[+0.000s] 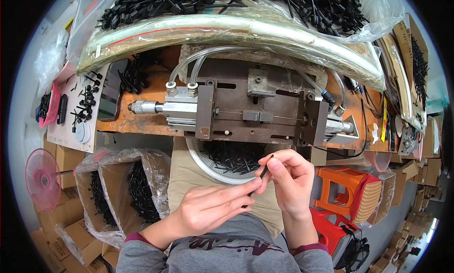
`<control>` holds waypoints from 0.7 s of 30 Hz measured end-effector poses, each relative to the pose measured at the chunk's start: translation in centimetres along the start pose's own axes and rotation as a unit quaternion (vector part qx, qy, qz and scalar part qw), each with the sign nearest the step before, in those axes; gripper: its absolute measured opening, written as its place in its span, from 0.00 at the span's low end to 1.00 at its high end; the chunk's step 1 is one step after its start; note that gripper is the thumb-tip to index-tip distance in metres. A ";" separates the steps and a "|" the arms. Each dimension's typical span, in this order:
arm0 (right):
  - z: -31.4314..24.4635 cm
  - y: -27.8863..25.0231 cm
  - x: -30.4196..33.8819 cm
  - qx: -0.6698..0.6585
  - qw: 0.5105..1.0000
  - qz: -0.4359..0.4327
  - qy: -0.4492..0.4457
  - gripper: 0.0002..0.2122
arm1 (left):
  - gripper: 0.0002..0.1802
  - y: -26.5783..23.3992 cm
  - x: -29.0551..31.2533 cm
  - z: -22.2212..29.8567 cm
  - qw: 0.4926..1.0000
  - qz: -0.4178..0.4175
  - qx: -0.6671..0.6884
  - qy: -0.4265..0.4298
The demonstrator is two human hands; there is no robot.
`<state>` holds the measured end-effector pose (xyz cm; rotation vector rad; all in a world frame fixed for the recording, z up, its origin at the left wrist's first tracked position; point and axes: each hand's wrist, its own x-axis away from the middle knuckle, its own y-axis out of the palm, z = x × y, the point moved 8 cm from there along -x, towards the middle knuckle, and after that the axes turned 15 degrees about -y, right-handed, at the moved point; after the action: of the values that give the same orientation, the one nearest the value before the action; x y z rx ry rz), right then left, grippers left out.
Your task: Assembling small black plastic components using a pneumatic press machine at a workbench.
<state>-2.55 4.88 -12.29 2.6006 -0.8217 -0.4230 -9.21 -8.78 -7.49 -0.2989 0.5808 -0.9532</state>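
Observation:
In front of my body, both hands meet on a thin black rod-like plastic part (pixel 256 181). My right hand (pixel 291 181) pinches its upper end between thumb and fingers. My left hand (pixel 208 208) closes on its lower end, and a small dark tip shows between the lower fingers; whether that is a second part I cannot tell. Beyond my hands stands a metal bench fixture (pixel 255 95) with an air cylinder on each side and a small grey block (pixel 257 116) at its centre. A white basket (pixel 201 162) of similar black parts rests on my lap.
A plastic-lined tray edge (pixel 227 29) heaped with black parts spans the back. Clear air hoses (pixel 189 60) arch over the orange wooden bench (pixel 142 119). Lined cartons (pixel 111 178) and a pink fan (pixel 43 178) stand left; orange and red stools (pixel 338 188) stand right.

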 end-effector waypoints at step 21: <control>1.8 -0.9 0.8 0.020 0.997 -0.005 0.070 0.06 | 0.15 -0.1 -1.6 -0.3 0.997 0.044 -0.068 -0.009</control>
<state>-2.18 4.57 -14.44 2.6366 -0.7776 -0.2269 -10.17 -7.46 -7.10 -0.3990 0.6385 -0.8268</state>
